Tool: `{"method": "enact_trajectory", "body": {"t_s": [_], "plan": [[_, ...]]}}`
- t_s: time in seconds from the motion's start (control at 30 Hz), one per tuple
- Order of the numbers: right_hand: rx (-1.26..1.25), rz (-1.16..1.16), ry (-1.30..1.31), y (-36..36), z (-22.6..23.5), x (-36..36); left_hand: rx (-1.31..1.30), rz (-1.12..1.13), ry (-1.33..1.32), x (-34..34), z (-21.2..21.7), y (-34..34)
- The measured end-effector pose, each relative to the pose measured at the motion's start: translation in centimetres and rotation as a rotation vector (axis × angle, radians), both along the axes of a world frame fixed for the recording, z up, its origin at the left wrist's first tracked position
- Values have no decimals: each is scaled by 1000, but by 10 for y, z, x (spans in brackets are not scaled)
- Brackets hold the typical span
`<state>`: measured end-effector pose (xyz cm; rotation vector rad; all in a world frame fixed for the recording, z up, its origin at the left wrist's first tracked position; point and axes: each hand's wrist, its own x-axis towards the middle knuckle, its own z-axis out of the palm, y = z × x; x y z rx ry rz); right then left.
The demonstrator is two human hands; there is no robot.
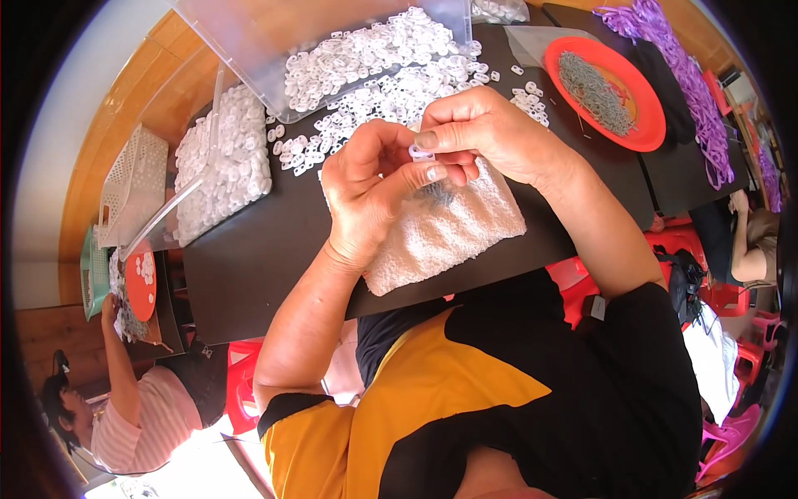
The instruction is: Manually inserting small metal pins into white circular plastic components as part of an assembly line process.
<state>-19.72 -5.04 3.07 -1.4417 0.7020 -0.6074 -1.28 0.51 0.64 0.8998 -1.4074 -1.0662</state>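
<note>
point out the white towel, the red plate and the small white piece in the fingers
white towel [453, 229], head view, bare middle of the cloth
red plate [644, 129], head view, right rim
small white piece [421, 152], head view, its visible edge between the fingertips

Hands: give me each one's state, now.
Left hand: closed, pinching the small white plastic ring.
Right hand: closed, pinching the same ring from above.

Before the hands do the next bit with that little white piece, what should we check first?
1. Small white plastic piece pinched by both hands: ok.
2. Left hand and right hand over the white towel: ok.
3. More white pieces spilled close by on the black table: ok.
4. Grey metal bits on the red plate: ok.
5. Piece fitted properly: cannot tell.
</note>
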Motion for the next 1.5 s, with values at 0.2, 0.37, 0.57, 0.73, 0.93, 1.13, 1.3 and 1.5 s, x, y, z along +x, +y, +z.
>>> {"method": "enact_trajectory", "body": {"t_s": [0.2,0.37,0.57,0.73,0.93,1.13,1.3,1.5], "plan": [[-2,-38,-26,4,3,1,-39,-25,31,-4,1,2],[22,-38,-56,7,3,3,-112,17,-37,-1,-6,0],[-20,-10,-76,9,0,4,-170,26,-47,1,-4,1],[-25,18,-95,14,1,6,-232,-8,-25,-1,-7,1],[-14,-4,-74,5,-2,6,-161,4,9,1,-6,-6],[-546,-164,398,-18,-20,-13,-76,339,188,18,39,0],[-849,-170,479,-10,-20,-9,-435,734,37,109,99,-20],[-943,-212,473,-13,-18,-1,-494,1031,-494,183,115,-57]]}}
